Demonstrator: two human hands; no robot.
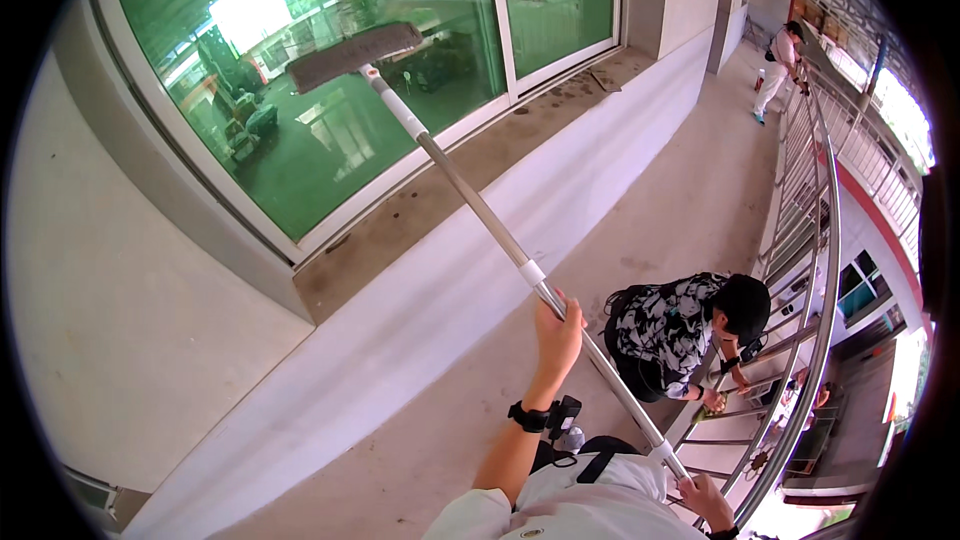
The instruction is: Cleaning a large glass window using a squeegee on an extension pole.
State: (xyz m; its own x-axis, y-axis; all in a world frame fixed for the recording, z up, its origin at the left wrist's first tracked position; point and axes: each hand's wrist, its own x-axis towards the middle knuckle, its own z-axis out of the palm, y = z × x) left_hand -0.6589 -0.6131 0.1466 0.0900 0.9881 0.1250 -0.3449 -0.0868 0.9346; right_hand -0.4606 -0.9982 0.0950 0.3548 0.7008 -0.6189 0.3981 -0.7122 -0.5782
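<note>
A window washer with a long silver telescopic pole [475,198] runs slantwise across the view. My left hand [558,335] is wrapped round the middle of the pole, and my right hand [706,502] grips its lower end beside the railing. At the far end, the grey-brown fluffy washer head [355,55] lies over the green-tinted window [380,130]. Whether it presses on the glass or hovers just in front cannot be made out. Dark straps and a small device sit at my left wrist.
A damp-spotted sill [430,205] runs below the white window frame. Close on my right, a person in a patterned shirt [675,330] bends at the metal railing [825,270], a cloth in hand. Another person [775,70] stands farther down the walkway [640,210].
</note>
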